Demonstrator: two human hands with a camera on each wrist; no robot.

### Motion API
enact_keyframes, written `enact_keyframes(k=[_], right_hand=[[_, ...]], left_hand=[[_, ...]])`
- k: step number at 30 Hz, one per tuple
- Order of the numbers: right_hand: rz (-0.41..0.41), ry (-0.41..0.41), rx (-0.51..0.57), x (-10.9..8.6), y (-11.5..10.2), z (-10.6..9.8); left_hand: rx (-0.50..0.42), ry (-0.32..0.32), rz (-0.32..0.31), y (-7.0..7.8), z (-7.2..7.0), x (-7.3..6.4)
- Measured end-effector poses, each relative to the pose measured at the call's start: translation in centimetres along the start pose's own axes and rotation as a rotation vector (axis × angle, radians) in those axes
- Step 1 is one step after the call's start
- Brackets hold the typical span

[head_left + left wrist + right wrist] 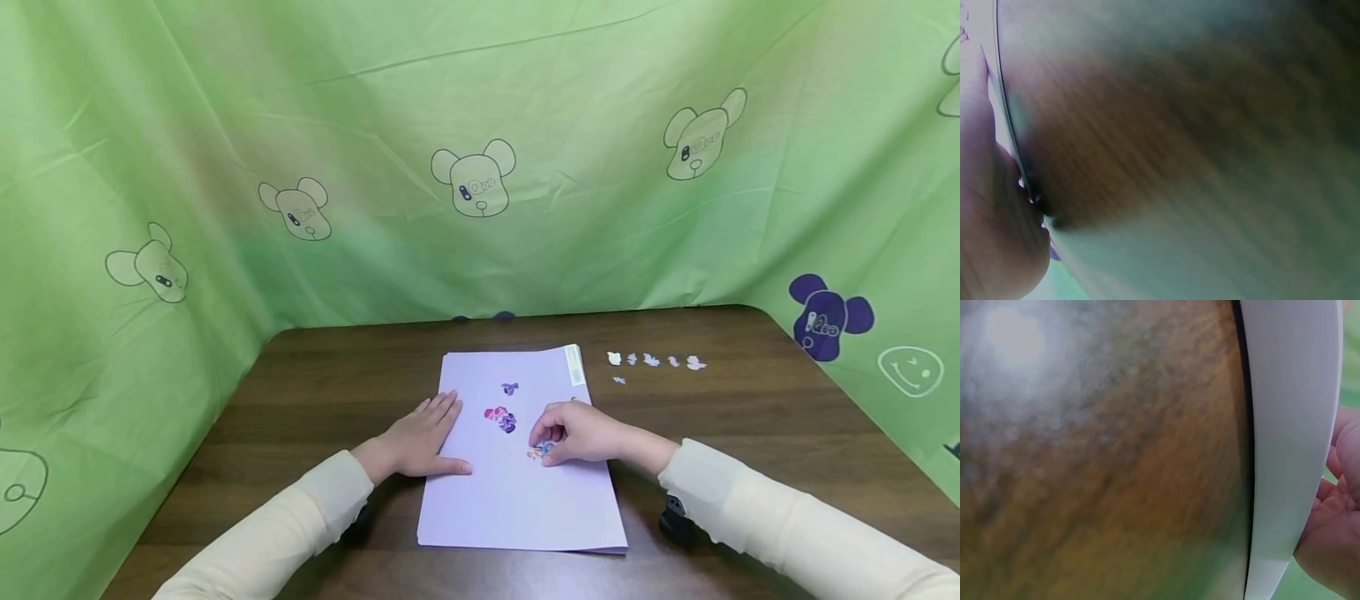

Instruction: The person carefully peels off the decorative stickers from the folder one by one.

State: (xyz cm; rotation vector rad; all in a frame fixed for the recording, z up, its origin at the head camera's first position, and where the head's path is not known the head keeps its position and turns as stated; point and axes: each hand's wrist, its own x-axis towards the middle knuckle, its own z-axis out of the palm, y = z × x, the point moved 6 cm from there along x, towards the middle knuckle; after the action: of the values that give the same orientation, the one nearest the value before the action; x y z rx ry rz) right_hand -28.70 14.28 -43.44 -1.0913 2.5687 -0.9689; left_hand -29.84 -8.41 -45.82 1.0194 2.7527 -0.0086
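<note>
A pale lilac sheet of paper, seemingly the top of a folder or pad, lies on the wooden table. My left hand rests flat on its left edge, fingers and thumb spread. Over the right half of the sheet, my right hand has curled fingers, with thumb and index finger at a small blue and orange sticker; they partly hide it. A pink and purple sticker and a smaller purple sticker lie on the sheet. The left wrist view catches the edge of my left hand; the right wrist view shows part of my right hand.
Several small cut-out stickers lie in a row on the table right of the sheet, one just below the row. A white label marks the sheet's upper right corner. Green cloth hangs behind the table.
</note>
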Motion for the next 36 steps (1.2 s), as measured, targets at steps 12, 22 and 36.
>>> enact_keyframes(k=[12, 22, 36], right_hand=[[-0.018, 0.015, -0.027, 0.02, -0.11, -0.04], [-0.05, 0.03, -0.043, 0.08, -0.33, -0.19], [-0.017, 0.095, 0.0, 0.03, -0.2, -0.65]], left_hand=[[0.004, 0.003, 0.0, -0.06, -0.04, 0.14], [0.012, 0.005, 0.002, -0.01, -0.05, 0.16], [0.01, 0.003, -0.004, -0.05, 0.04, 0.07]])
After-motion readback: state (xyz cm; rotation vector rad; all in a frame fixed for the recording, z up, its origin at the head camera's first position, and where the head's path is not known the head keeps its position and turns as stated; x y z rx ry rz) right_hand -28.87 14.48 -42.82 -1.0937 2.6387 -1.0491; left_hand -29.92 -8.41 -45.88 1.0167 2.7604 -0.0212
